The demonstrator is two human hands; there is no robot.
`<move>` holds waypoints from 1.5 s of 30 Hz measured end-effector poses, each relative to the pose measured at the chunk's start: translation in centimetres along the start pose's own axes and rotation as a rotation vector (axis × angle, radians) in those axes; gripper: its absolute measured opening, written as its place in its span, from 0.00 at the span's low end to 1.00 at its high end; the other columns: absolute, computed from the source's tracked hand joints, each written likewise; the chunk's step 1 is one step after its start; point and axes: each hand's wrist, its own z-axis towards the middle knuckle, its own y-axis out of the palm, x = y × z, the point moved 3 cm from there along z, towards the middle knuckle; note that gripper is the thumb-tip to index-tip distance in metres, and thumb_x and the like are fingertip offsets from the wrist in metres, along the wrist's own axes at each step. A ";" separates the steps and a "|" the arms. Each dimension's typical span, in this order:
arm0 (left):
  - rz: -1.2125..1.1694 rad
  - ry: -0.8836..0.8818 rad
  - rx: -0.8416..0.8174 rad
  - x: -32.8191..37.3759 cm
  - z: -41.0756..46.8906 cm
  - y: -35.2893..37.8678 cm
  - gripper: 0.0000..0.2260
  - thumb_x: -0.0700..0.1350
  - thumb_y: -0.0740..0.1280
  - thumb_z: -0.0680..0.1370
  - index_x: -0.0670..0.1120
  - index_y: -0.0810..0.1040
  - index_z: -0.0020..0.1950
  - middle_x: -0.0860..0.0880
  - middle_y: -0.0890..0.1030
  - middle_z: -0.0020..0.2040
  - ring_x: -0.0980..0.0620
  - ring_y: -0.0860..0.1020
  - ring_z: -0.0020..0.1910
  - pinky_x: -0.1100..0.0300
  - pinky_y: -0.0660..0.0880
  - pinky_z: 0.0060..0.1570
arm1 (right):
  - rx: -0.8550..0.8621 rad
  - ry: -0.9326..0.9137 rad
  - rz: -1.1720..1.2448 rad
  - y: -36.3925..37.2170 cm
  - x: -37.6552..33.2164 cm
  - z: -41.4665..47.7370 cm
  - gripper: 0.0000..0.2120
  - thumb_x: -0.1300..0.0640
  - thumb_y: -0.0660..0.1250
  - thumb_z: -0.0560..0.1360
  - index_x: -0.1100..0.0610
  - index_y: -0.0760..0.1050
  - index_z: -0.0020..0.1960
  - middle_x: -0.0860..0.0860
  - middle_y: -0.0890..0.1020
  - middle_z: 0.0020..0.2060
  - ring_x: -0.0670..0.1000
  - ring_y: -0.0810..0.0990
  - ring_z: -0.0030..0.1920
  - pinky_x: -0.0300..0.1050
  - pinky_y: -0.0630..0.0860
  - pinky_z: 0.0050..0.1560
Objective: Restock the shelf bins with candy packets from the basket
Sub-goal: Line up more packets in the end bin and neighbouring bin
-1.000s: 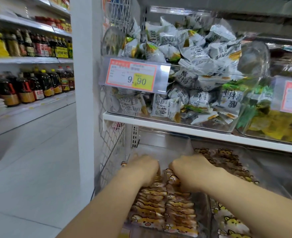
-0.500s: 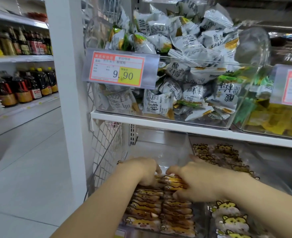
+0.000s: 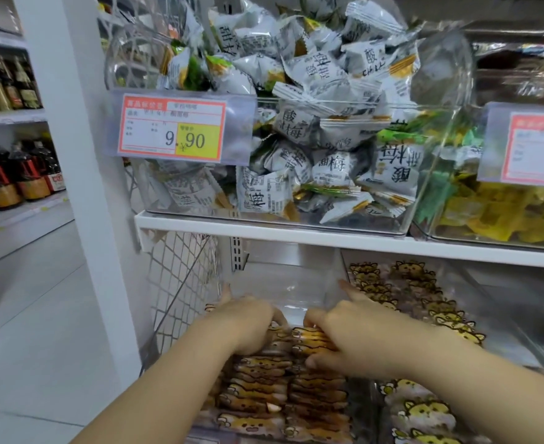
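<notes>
Orange-and-yellow cartoon-print candy packets (image 3: 258, 395) stand in two tight rows inside a clear bin (image 3: 296, 283) on the lower shelf. My left hand (image 3: 248, 325) is curled over the back end of the left row, one finger sticking out towards the bin's left wall. My right hand (image 3: 357, 338) pinches the rear packets of the right row between thumb and fingers, its index finger pointing at the bin's far right corner. The back part of the bin holds no packets. The basket is out of view.
Above, a clear bin of white plum-candy packets (image 3: 312, 139) carries a 9.90 price tag (image 3: 171, 128). A bin of yellow packets (image 3: 504, 213) sits to its right. A neighbouring lower bin holds cat-print packets (image 3: 424, 299). Wire mesh (image 3: 181, 267) and a white post (image 3: 72, 187) bound the left; bottles (image 3: 17, 174) line the far shelves.
Both hands have stayed at the rear of the packet rows. My right hand has opened from a fist to a pinch with the index finger out. The view has shifted right and closer.
</notes>
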 end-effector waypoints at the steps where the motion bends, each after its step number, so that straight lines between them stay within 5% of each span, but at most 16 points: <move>1: 0.049 0.001 0.027 0.0 -0.1 0.1 0.15 0.45 0.65 0.80 0.62 0.75 0.63 0.46 0.77 0.67 0.48 0.64 0.75 0.33 0.38 0.74 | 0.010 -0.003 0.004 -0.1 0.0 -0.1 0.20 0.36 0.59 0.79 0.50 0.69 0.61 0.55 0.81 0.53 0.59 0.72 0.65 0.54 0.51 0.76; 7: -0.007 -0.010 0.150 -1.6 -0.5 -0.3 0.25 0.34 0.59 0.79 0.62 0.74 0.65 0.52 0.78 0.51 0.48 0.68 0.68 0.33 0.32 0.72 | -0.055 0.011 -0.073 0.0 0.0 1.6 0.18 0.43 0.61 0.81 0.55 0.70 0.63 0.57 0.81 0.55 0.58 0.77 0.61 0.59 0.43 0.79; 12: -0.062 0.015 0.108 -1.7 -0.1 0.0 0.17 0.44 0.61 0.82 0.63 0.75 0.65 0.50 0.78 0.64 0.47 0.65 0.74 0.33 0.30 0.71 | -0.202 0.032 -0.194 1.5 -0.6 4.4 0.18 0.45 0.65 0.80 0.57 0.73 0.61 0.56 0.81 0.57 0.56 0.78 0.62 0.63 0.38 0.77; 15: -0.059 0.028 0.094 -1.6 -0.3 0.0 0.15 0.49 0.62 0.82 0.64 0.73 0.67 0.54 0.76 0.69 0.50 0.63 0.75 0.34 0.28 0.71 | -0.134 0.040 -0.234 1.5 -0.5 3.9 0.20 0.41 0.64 0.79 0.55 0.73 0.61 0.56 0.83 0.52 0.56 0.80 0.58 0.63 0.35 0.76; 20: -0.009 0.030 0.089 -1.4 -0.7 0.2 0.18 0.50 0.61 0.83 0.63 0.69 0.73 0.50 0.70 0.76 0.48 0.58 0.79 0.34 0.32 0.73 | 0.030 0.110 -0.218 -0.2 -0.7 0.7 0.23 0.41 0.62 0.80 0.48 0.65 0.72 0.54 0.83 0.54 0.56 0.80 0.58 0.59 0.49 0.75; 23: -0.004 0.022 0.076 -1.4 -0.7 0.2 0.18 0.50 0.61 0.84 0.62 0.69 0.73 0.51 0.69 0.76 0.47 0.59 0.78 0.33 0.34 0.73 | 0.065 0.141 -0.242 -0.3 -1.0 0.1 0.17 0.55 0.62 0.79 0.47 0.71 0.67 0.53 0.84 0.52 0.54 0.81 0.57 0.59 0.42 0.76; 27: 0.007 0.018 0.065 -1.2 -0.8 0.1 0.18 0.50 0.61 0.84 0.61 0.69 0.73 0.51 0.69 0.76 0.46 0.61 0.78 0.32 0.34 0.73 | -0.014 0.181 -0.255 0.3 -1.0 1.2 0.10 0.56 0.64 0.79 0.51 0.78 0.59 0.53 0.84 0.50 0.53 0.82 0.55 0.63 0.34 0.75; 32: -0.002 0.003 0.037 -1.1 -0.8 -0.1 0.18 0.51 0.61 0.83 0.62 0.69 0.73 0.51 0.71 0.74 0.45 0.62 0.77 0.31 0.35 0.72 | -0.035 0.222 -0.240 0.7 -1.0 2.3 0.05 0.57 0.65 0.78 0.54 0.79 0.52 0.53 0.83 0.50 0.56 0.82 0.54 0.64 0.37 0.75; 37: -0.005 -0.004 0.021 -0.9 -0.9 -0.2 0.17 0.50 0.61 0.83 0.63 0.69 0.72 0.51 0.72 0.73 0.45 0.63 0.76 0.30 0.35 0.72 | -0.004 0.191 -0.243 -0.3 -1.4 0.8 0.08 0.53 0.65 0.79 0.52 0.77 0.57 0.53 0.83 0.50 0.55 0.81 0.55 0.64 0.42 0.77; 40: -0.013 -0.010 0.009 -1.0 -0.9 -0.2 0.17 0.50 0.61 0.84 0.63 0.69 0.72 0.51 0.72 0.73 0.45 0.63 0.76 0.31 0.36 0.73 | 0.018 0.095 -0.297 -0.4 -2.6 -0.6 0.06 0.62 0.62 0.78 0.52 0.74 0.50 0.51 0.79 0.43 0.54 0.82 0.52 0.64 0.39 0.76; 43: -0.026 0.011 0.005 -1.0 -0.9 -0.1 0.17 0.51 0.61 0.83 0.63 0.70 0.72 0.52 0.72 0.73 0.45 0.63 0.76 0.31 0.36 0.73 | -0.151 0.037 -0.368 1.0 -3.0 -1.1 0.14 0.65 0.57 0.78 0.57 0.77 0.57 0.52 0.81 0.57 0.54 0.81 0.56 0.66 0.31 0.73; 45: -0.036 0.019 0.002 -1.0 -0.9 -0.1 0.17 0.50 0.61 0.83 0.63 0.70 0.72 0.52 0.72 0.74 0.45 0.63 0.76 0.32 0.37 0.74 | -0.216 0.009 -0.361 1.5 -2.6 -1.0 0.19 0.63 0.56 0.80 0.55 0.74 0.68 0.52 0.74 0.71 0.54 0.77 0.65 0.67 0.29 0.72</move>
